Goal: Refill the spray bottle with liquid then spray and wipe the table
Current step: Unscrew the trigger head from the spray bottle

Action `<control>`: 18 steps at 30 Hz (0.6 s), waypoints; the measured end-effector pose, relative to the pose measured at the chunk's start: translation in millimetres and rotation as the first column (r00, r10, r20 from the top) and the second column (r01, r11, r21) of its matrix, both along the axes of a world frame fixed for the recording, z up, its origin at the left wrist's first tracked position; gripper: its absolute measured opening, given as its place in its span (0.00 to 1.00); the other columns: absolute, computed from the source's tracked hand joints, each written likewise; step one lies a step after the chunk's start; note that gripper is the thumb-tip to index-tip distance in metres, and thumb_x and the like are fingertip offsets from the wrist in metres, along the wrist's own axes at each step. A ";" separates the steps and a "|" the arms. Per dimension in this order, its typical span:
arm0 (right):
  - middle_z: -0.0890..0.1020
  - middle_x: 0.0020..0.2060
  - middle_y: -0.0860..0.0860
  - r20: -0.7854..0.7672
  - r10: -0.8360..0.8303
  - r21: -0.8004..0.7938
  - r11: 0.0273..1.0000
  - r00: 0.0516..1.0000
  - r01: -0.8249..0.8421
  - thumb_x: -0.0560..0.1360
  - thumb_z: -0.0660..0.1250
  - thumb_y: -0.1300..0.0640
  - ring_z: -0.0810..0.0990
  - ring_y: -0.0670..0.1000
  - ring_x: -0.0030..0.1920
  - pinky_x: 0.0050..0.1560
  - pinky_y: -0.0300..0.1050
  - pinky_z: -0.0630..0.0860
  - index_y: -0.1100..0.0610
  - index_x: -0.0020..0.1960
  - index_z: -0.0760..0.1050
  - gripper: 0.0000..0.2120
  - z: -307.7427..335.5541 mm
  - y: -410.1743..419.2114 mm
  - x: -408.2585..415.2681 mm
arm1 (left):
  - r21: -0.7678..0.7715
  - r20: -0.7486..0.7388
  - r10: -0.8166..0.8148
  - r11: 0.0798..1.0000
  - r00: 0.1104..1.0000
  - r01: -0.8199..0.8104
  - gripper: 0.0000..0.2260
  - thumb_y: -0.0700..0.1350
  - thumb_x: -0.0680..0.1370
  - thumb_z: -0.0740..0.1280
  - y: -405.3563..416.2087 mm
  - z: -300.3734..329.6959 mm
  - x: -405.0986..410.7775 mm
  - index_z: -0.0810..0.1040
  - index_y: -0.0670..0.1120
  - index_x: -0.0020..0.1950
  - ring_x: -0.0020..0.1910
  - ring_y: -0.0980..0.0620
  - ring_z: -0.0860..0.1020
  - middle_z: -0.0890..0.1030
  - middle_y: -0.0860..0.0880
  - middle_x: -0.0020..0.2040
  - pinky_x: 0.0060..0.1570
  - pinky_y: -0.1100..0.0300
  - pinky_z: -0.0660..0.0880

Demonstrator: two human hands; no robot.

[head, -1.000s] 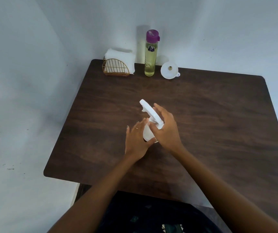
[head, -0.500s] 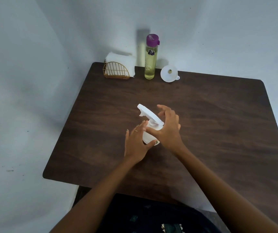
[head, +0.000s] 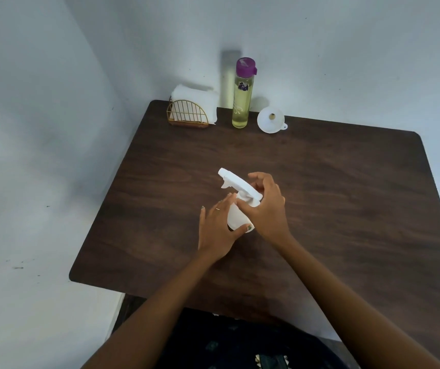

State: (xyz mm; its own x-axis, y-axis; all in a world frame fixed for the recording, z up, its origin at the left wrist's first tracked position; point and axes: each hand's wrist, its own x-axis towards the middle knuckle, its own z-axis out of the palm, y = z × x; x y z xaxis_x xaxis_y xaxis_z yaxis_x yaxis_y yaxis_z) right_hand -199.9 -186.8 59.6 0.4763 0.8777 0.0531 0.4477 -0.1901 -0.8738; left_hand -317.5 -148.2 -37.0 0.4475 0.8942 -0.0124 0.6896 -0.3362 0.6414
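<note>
Both hands on the spray bottle (head: 236,217), mid-table, well in front of the refill bottle (head: 242,98) at the back edge.

Spray bottle stands upright on the table (head: 346,198), long axis vertical, nozzle pointing away and to the left. Left hand (head: 217,230) wraps the white body, thumb curled across its near side, steadying it. Right hand (head: 268,206) sits higher, fingers curled round the collar just under the spray head (head: 237,183); looks like the top is being unscrewed, 1st step of the refill. Turn axis runs straight up through the neck, right hand above the left. Funnel (head: 270,120) lies just right of the refill bottle, napkin holder (head: 190,113) just left of it; both well beyond the hands. The right hand is the nearer 1 to the funnel.
</note>
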 end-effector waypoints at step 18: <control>0.79 0.43 0.41 0.030 0.055 0.103 0.993 0.998 -0.057 0.70 0.72 0.65 0.77 0.39 0.44 0.45 0.30 0.72 0.57 0.52 0.77 0.12 12.0 -3.9 -0.6 | -0.013 -0.006 -0.001 1.000 1.000 0.001 0.37 0.71 0.69 0.58 -2.3 1.2 -0.8 0.62 0.54 0.74 0.69 0.51 0.70 0.72 0.53 0.71 0.73 0.40 0.54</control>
